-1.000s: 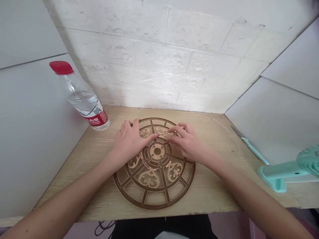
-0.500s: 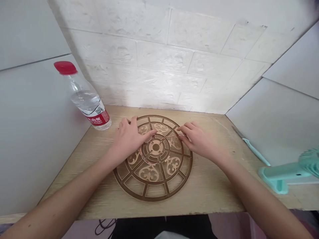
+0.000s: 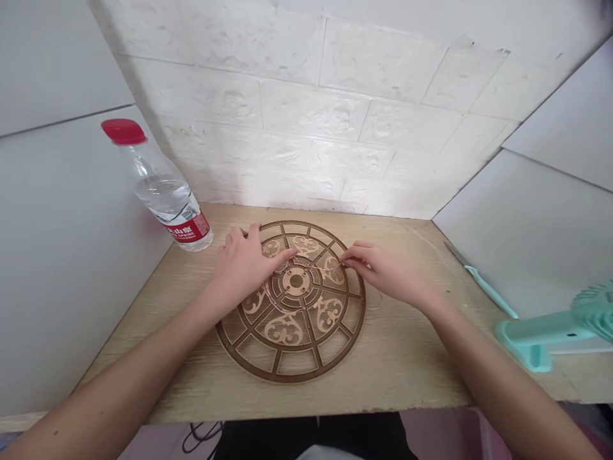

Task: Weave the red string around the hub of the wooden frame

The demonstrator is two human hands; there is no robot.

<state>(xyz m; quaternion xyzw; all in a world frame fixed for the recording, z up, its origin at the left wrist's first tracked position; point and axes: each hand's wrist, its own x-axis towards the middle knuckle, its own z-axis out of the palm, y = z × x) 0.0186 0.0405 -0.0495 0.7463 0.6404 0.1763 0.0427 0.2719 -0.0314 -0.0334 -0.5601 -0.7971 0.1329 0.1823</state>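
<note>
A round brown lattice frame (image 3: 318, 342) with spokes and scroll-shaped cutouts lies flat on the wooden tabletop. Thin pinkish string (image 3: 316, 268) runs around part of its inner ring and stretches off to the right. My left hand (image 3: 242, 259) grips the frame's upper left, fingers curled at the outer rim and thumb pressed near the inner ring. Over the right side, my right hand (image 3: 378, 268) pinches the string between thumb and fingertips, just above the scrollwork. My left fingers hide part of the rim.
A water bottle with a red cap (image 3: 175, 198) stands at the left by a white panel. On the right lie a knife with a mint handle (image 3: 488, 291) and a mint-green handheld fan (image 3: 531, 338). A white brick-patterned wall (image 3: 287, 128) closes off the back.
My right fingertips have drawn together into a tighter pinch on the string. The frame appears slightly further left, while my left hand keeps its hold.
</note>
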